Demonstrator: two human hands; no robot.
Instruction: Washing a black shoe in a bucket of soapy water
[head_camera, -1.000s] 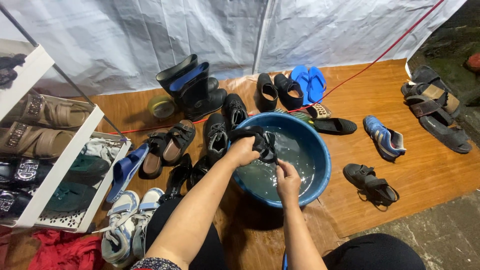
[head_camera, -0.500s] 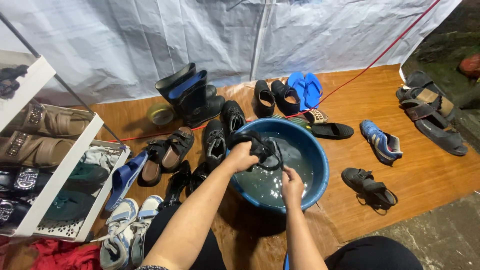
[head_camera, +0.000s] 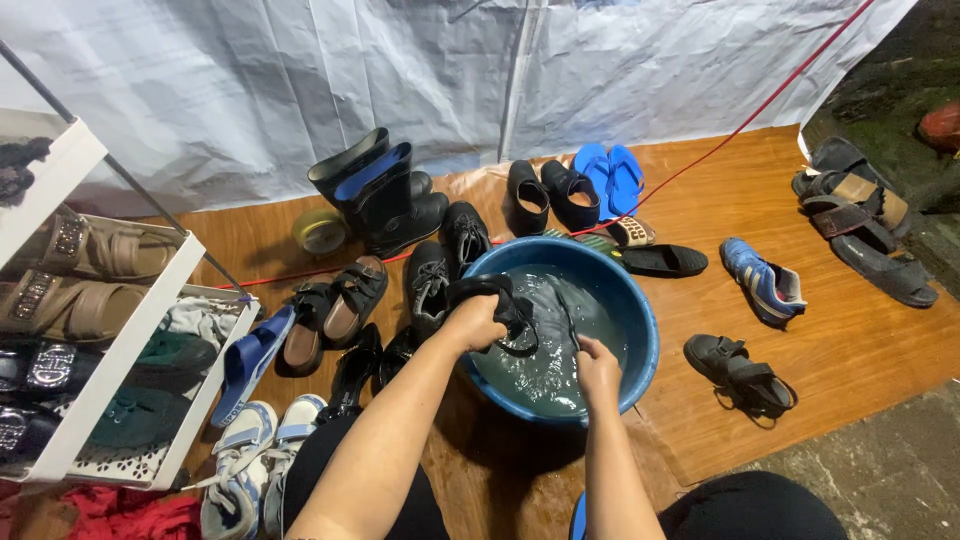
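Two hands washing one black sandal over one blue basin of water.

The left hand (head_camera: 475, 322) is closed around the black sandal (head_camera: 505, 305), holding it at the near-left rim of the blue basin (head_camera: 640, 340); the right hand (head_camera: 598, 368) grips the sandal's strap just above the water. Beside the basin on the wooden floor (head_camera: 860, 340) lie two blue flip-flops (head_camera: 610, 172), one blue sneaker (head_camera: 765, 282), two black rubber boots (head_camera: 385, 195) and a white shoe rack (head_camera: 130, 330).

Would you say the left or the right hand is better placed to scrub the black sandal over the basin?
Probably the right hand: it sits free at the water in the blue basin, while the left hand already grips the black sandal above the rim.
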